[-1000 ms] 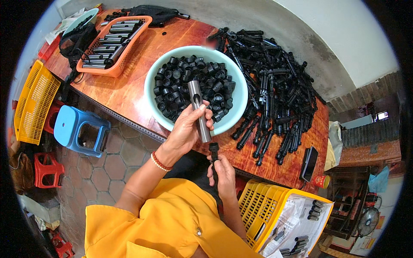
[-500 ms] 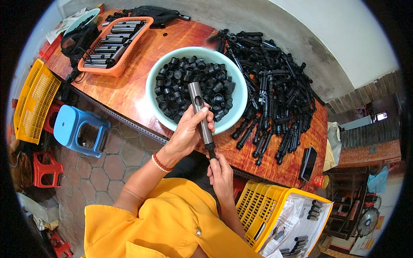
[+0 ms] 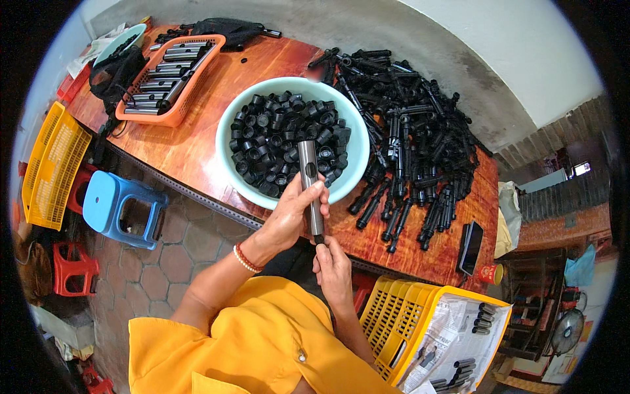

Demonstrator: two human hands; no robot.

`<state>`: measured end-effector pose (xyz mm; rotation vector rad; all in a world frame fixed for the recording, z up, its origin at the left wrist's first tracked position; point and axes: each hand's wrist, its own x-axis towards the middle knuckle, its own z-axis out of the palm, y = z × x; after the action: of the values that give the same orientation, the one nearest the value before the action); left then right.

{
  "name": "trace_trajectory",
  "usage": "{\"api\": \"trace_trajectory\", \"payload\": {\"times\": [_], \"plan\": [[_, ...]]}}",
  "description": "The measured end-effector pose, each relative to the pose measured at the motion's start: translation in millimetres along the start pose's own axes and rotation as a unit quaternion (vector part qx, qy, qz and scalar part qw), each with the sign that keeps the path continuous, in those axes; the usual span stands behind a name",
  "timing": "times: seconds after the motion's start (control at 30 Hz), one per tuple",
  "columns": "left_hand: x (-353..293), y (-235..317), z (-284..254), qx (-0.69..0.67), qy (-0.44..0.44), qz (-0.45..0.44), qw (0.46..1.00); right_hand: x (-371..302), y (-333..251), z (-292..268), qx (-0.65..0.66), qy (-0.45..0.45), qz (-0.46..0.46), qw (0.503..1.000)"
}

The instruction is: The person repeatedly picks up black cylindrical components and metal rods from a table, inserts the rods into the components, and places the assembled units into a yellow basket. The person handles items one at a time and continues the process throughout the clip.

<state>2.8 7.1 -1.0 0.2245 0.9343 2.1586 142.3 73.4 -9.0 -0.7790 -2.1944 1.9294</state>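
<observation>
My left hand (image 3: 289,217) grips a long grey metal tube (image 3: 310,184) and holds it upright over the near rim of a pale green bowl (image 3: 226,125) full of small black caps. My right hand (image 3: 333,269) is closed around a small black part at the tube's lower end, right below my left hand. Beyond the bowl, a big heap of black tubular parts (image 3: 413,138) covers the right side of the reddish wooden table (image 3: 190,144).
An orange tray (image 3: 167,111) with several grey tubes sits at the table's far left. A yellow crate (image 3: 433,335) lined with newspaper stands at my right. A blue stool (image 3: 121,207), red stools and a yellow crate (image 3: 49,164) stand left. A black phone (image 3: 470,247) lies near the table's right edge.
The tube has tipped slightly and slid down toward my right hand; the dark part at its lower end is now covered by my right hand's fingers.
</observation>
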Motion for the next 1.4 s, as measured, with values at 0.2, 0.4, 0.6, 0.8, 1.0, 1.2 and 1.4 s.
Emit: {"api": "trace_trajectory", "payload": {"times": [0.2,0.4,0.6,0.8,1.0,1.2,1.4], "plan": [[-6.0,-15.9,3.0,0.027,-0.014,-0.001,1.000,1.2,1.9,-3.6,0.100,-0.023,0.048,0.994],[-6.5,-14.3,0.9,0.008,-0.032,-0.040,0.999,-1.9,2.8,-10.7,0.197,-0.075,0.043,0.977],[-8.8,-15.5,0.9,-0.031,-0.054,-0.039,0.997,-2.8,4.8,-12.6,0.214,-0.083,0.051,0.972],[-9.0,-15.9,-0.1,-0.041,-0.064,-0.050,0.996,-2.8,7.2,-9.3,0.193,-0.065,0.054,0.978],[-7.4,-20.5,-3.3,-0.044,-0.071,-0.052,0.995,-3.6,8.5,-7.4,0.168,-0.048,0.051,0.983],[-12.3,-21.2,4.1,-0.022,-0.062,-0.057,0.996,-5.4,12.3,-4.2,0.153,-0.009,0.054,0.987],[-13.3,-25.5,7.0,-0.016,-0.059,-0.063,0.996,-5.0,13.5,-5.4,0.126,0.032,0.050,0.990]]}}
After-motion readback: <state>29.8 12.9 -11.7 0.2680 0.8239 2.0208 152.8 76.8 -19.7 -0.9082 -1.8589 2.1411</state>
